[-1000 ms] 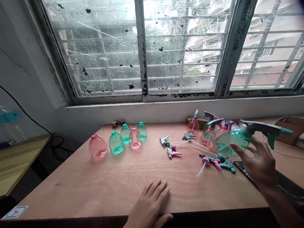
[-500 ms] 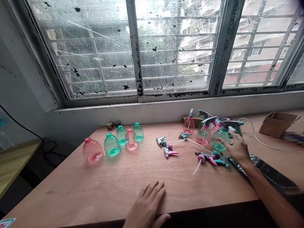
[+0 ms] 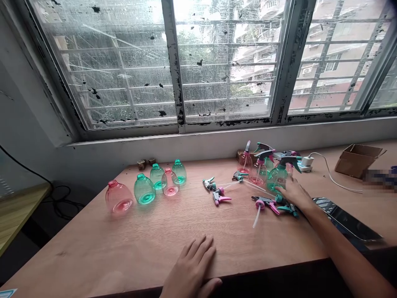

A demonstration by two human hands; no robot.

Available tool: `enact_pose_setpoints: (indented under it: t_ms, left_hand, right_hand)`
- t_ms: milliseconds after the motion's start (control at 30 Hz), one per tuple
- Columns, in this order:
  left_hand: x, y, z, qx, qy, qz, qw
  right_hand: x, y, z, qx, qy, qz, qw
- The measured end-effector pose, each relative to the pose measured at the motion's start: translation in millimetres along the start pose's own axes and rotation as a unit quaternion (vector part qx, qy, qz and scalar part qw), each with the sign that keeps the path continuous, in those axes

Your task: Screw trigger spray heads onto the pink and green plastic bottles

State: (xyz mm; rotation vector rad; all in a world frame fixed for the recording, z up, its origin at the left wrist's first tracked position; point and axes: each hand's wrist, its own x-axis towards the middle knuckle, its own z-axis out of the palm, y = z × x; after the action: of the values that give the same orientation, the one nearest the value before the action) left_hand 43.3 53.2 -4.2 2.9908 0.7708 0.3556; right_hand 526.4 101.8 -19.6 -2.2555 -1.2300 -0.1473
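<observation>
My left hand [image 3: 192, 267] lies flat on the table's front edge, fingers stretched out, holding nothing. My right hand [image 3: 296, 193] is at the right side of a clear green spray bottle [image 3: 276, 178] with a black-and-green trigger head. Its thumb lies against the lower front of the bottle; the other fingers are blurred and partly hidden. Pink spray bottles [image 3: 257, 173] with trigger heads stand close to the left. Just below the right hand lie loose trigger heads [image 3: 267, 203] in pink, green and black, one with a white dip tube.
On the left stand several open bottles without heads, green [image 3: 145, 190] and pink [image 3: 119, 198]. More loose trigger heads [image 3: 221, 196] lie mid-table. A phone [image 3: 352, 221], a white charger [image 3: 307, 162] with cable and an open cardboard box [image 3: 358, 161] are on the right.
My right hand has moved left with the green spray bottle, bringing it nearer the other spray bottles. The white charger behind has come into fuller view. My left hand has stayed put.
</observation>
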Motion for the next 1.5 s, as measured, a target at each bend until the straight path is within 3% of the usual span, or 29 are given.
enact_pose_setpoints:
  t_ms: [233, 367, 467, 600, 667, 700, 767, 833, 933, 1033, 1133, 1267, 1367, 1433, 1500]
  left_hand:
    - [-1.3, 0.4, -1.2, 0.016, 0.0, -0.001, 1.0]
    - [-0.7, 1.1, -1.6, -0.01, 0.004, -0.006, 1.0]
    - [-1.2, 6.2, -4.8, -0.029, -0.008, -0.019, 0.999]
    - [5.8, 1.9, -23.0, -0.048, 0.006, -0.04, 0.998]
    - [20.6, -16.5, -38.2, -0.017, 0.07, -0.064, 0.995]
    - [31.6, -31.0, -46.4, 0.007, 0.125, -0.084, 0.989]
    - [58.8, -68.3, -62.0, 0.03, 0.189, -0.126, 0.973]
    - [87.5, -110.2, -73.8, 0.047, 0.244, -0.18, 0.952]
    - [118.3, -160.6, -81.1, 0.052, 0.266, -0.229, 0.935]
    - [127.6, -178.2, -78.1, 0.041, 0.236, -0.226, 0.944]
    - [121.9, -163.4, -73.2, 0.018, 0.214, -0.207, 0.954]
    - [95.0, -116.2, -68.5, -0.034, 0.191, -0.193, 0.962]
    - [62.6, -76.1, -56.5, -0.079, 0.182, -0.204, 0.959]
    - [41.3, -53.2, -41.9, -0.106, 0.191, -0.225, 0.95]
    - [25.0, -36.3, -25.3, -0.138, 0.19, -0.243, 0.941]
  right_hand:
    - [10.4, -13.7, 18.2, 0.003, -0.041, 0.03, 0.999]
    - [11.3, -18.4, 14.1, 0.02, -0.043, 0.038, 0.998]
    - [-1.2, -24.0, 3.5, 0.028, -0.024, 0.034, 0.999]
    - [-40.7, -47.2, -2.3, 0.045, 0.012, -0.013, 0.999]
    - [-68.4, -64.6, 1.1, 0.06, 0.017, -0.061, 0.996]
    - [-83.2, -73.3, 3.8, 0.075, 0.026, -0.118, 0.99]
    - [-112.0, -88.3, 10.1, 0.082, 0.02, -0.196, 0.977]
    - [-136.1, -98.0, 15.9, 0.06, 0.014, -0.212, 0.975]
    - [-157.0, -102.8, 21.3, 0.043, 0.019, -0.212, 0.976]
    - [-161.5, -103.2, 21.2, 0.075, 0.002, -0.204, 0.976]
    - [-159.7, -106.1, 16.4, 0.119, -0.031, -0.216, 0.969]
    - [-159.0, -111.0, 6.4, 0.2, -0.074, -0.256, 0.943]
    - [-160.0, -111.1, 3.9, 0.229, -0.012, -0.261, 0.938]
    - [-160.7, -110.4, 7.8, 0.181, 0.05, -0.233, 0.954]
    - [-160.9, -110.2, 14.8, 0.116, 0.057, -0.185, 0.974]
